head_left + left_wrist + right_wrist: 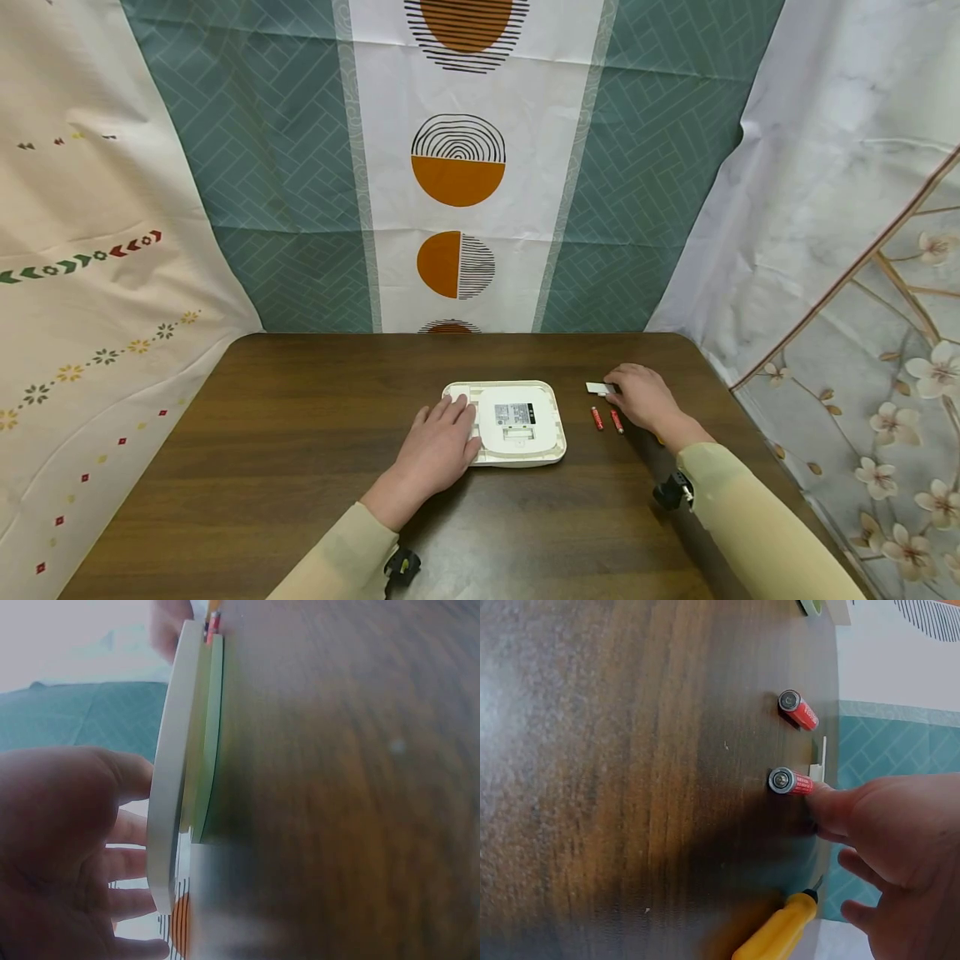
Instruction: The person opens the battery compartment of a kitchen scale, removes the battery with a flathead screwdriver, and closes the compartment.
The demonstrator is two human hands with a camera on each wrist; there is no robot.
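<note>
A white square-cornered device [551, 433] lies on the table with its label and a small rectangular battery slot [519, 433] facing up. My left hand [438, 442] rests on its left edge, fingers extended over the top; in the left wrist view the device's side [171, 772] is seen edge-on. To the right, my right hand [643, 396] pinches the end of a small flat white battery cover [597, 388]. Thumb and fingertips partly hide that cover in the right wrist view. Near this hand lie two red batteries, one [597, 418] left of the other [617, 421].
A yellow-handled screwdriver [780, 930] lies near my right wrist, mostly hidden by the arm in the head view. The brown wooden table [315, 400] ends at patterned cloth hangings [457, 275] at the back and sides.
</note>
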